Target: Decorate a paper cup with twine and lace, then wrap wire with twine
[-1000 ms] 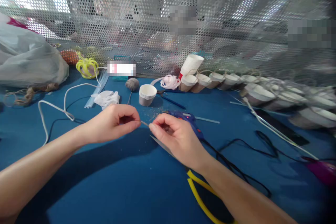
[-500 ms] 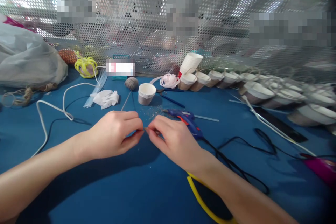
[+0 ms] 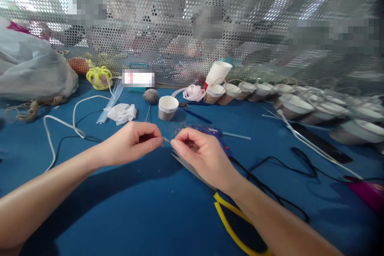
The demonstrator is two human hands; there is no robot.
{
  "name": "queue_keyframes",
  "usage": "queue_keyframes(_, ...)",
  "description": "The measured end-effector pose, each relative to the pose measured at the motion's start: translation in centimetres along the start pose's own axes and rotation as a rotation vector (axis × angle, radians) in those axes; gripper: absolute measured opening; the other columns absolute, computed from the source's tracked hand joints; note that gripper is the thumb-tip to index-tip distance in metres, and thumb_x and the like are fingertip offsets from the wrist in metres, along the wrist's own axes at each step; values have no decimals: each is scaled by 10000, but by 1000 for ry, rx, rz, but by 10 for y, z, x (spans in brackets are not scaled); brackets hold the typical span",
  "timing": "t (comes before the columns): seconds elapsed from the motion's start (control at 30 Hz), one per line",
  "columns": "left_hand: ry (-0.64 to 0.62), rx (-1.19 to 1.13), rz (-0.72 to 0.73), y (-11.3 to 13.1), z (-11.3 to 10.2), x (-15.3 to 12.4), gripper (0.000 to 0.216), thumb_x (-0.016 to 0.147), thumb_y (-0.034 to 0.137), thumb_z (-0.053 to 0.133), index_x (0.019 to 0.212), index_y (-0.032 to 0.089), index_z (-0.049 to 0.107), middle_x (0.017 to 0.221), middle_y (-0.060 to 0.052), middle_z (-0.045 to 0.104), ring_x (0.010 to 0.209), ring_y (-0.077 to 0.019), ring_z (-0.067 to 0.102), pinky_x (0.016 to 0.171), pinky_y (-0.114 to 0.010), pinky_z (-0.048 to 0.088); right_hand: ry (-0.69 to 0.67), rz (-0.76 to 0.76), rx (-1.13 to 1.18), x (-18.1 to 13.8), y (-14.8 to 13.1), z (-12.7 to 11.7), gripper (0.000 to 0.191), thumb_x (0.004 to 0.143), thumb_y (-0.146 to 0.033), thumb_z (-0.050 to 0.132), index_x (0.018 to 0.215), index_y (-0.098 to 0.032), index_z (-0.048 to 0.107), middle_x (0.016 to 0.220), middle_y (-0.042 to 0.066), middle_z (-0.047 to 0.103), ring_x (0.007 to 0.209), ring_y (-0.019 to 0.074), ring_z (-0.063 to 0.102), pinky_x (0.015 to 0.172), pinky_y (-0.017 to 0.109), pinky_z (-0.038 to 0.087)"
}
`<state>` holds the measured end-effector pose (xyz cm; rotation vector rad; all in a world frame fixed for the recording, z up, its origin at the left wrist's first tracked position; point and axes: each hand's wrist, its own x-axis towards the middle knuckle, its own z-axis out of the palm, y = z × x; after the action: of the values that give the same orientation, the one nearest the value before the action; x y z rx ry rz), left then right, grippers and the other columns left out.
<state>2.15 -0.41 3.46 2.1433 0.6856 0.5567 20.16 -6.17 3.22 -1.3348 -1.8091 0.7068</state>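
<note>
Near edge of the blue counter point(image 3: 168, 224): yellow-handled scissors point(image 3: 223, 222) lie partly under the right forearm, blades pointing up and left. Half a second ago the right hand covered those blades; now they show below it.

Left hand point(image 3: 132, 144) and right hand point(image 3: 201, 156) face each other above the counter, mid-view. In each, thumb and forefinger are pinched together, the grip clamped on a thin twisted strand point(image 3: 166, 140). The strand spans the small gap between the fingertips. In the previous frame both hands sit lower, tips nearly meeting, with less strand visible.

Just beyond the right hand, a blue glue gun point(image 3: 224, 144), clear stick out its back. Its red trigger, seen half a second ago, is now hidden by the hand.

Further off, a white cup with a grey-brown wrapped side point(image 3: 167, 114) stands upright. Beside it, a grey ball of twine point(image 3: 150, 96); its line runs toward the left hand and drops from sight behind it.

Far side: cups with looped handles point(image 3: 215, 95), and a white panel with a pink patch point(image 3: 138, 78), pixelated, any lettering unreadable. Behind, a perforated metal screen point(image 3: 168, 16).
</note>
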Motion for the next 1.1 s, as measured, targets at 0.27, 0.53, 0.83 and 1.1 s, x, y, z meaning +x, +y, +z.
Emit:
queue_keyframes(0.27,159,276,159,-1,20,-6,161,823,163,455,730,120,579,627,3,538,551,-72,450,519,-180,361,158,-256,-356,2,11,5,166,816,-159,490,651,-159,506,607,-1,524,549,100,480,518,220,371)
queue_keyframes(0.53,187,565,317,6,-3,-7,159,837,171,461,752,129,589,664,-19,555,593,-96,490,539,-200,374,-89,-391,-436,1,6,-2,176,815,-111,459,652,-160,501,605,-10,483,538,98,447,513,224,350)
queue_keyframes(0.83,53,179,62,0,-8,1,155,814,218,478,739,123,575,598,25,516,531,-64,420,487,-171,345,-79,-146,-117,1,-3,-5,159,810,-179,501,654,-164,523,585,-25,503,513,79,435,464,187,359)
queue_keyframes(1.1,107,60,-3,-4,16,-1,204,824,249,455,692,122,545,587,27,493,533,-66,400,483,-169,348,156,-184,-286,2,7,1,156,811,-180,510,657,-162,515,587,-17,521,515,88,454,497,207,358)
